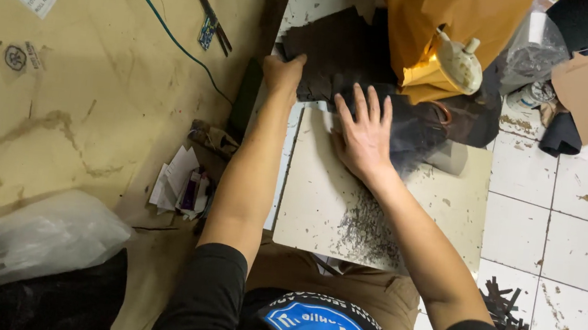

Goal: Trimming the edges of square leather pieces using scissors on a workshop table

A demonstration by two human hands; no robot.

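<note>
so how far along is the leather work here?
Done: dark trimmings lie scattered on the pale board, and offcut strips sit on the tiled floor, so some cutting looks finished. In hand: left hand grips the edge of a dark leather sheet; right hand presses flat on it. Left: that sheet looks uncut.

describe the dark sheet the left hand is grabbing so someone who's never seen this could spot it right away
Start at the pale board on the person's lap. Just past its far edge lies a flat dark brown sheet, and the left hand grips its near left corner. Unlike the crumpled dark pile under the right hand and the orange bag behind, it lies flat and matte with cut edges.
</note>
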